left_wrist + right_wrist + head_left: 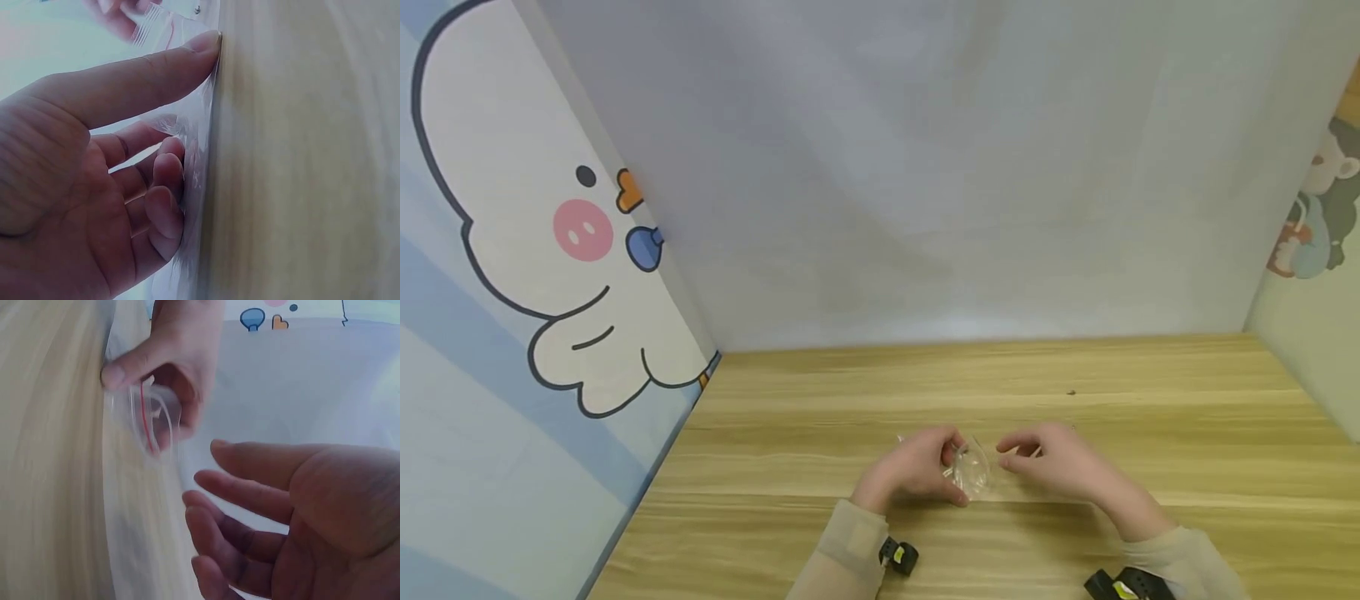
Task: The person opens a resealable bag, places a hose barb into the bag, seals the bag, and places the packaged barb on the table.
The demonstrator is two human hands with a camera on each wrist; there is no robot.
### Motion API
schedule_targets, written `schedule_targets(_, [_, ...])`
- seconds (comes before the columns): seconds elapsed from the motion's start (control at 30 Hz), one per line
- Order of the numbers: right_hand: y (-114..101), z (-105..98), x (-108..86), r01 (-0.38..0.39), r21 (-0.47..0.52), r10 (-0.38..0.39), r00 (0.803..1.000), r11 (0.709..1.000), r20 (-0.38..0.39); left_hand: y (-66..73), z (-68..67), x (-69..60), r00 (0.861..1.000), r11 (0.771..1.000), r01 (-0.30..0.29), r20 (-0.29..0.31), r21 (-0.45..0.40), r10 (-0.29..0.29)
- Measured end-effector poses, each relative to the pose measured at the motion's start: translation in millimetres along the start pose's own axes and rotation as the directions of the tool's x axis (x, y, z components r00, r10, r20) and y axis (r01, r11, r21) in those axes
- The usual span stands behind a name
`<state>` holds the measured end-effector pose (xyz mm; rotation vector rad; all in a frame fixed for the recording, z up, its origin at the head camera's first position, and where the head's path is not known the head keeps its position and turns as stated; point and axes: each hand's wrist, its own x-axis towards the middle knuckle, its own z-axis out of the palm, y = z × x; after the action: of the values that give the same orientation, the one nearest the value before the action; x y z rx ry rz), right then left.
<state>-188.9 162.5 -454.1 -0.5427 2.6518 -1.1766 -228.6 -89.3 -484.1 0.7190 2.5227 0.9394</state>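
Note:
A clear plastic zip bag (pixel 973 472) with a red line along its mouth rests on the wooden table, held by my left hand (pixel 916 468). The thumb is on the bag's near side and the fingers are curled on its far side. In the right wrist view, the bag (pixel 145 422) gapes at its mouth, which faces my right hand (pixel 1058 463). That right hand hovers to the right, apart from the bag, its fingers loosely bent and holding nothing. What lies inside the bag is hard to make out.
On the wooden table (pixel 775 400), a small dark object (pixel 1071 392) lies beyond my right hand. A pale wall (pixel 970 208) stands at the back, with cartoon-printed panels on the left (pixel 512 208) and right (pixel 1315 242).

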Motion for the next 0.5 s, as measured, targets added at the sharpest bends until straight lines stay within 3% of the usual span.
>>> schedule_targets(0.17, [26, -16, -15.2, 0.093, 0.051, -0.094, 0.995, 0.994, 0.037, 1.2, 1.4, -0.3, 1.000, 1.000, 0.002, 0.001, -0.003, -0.002])
schedule_targets(0.5, [65, -65, -33.4, 0.099, 0.170, -0.118, 0.987, 0.980, 0.111, 2.2, 0.0, -1.1, 1.000, 1.000, -0.004, -0.006, -0.018, 0.004])
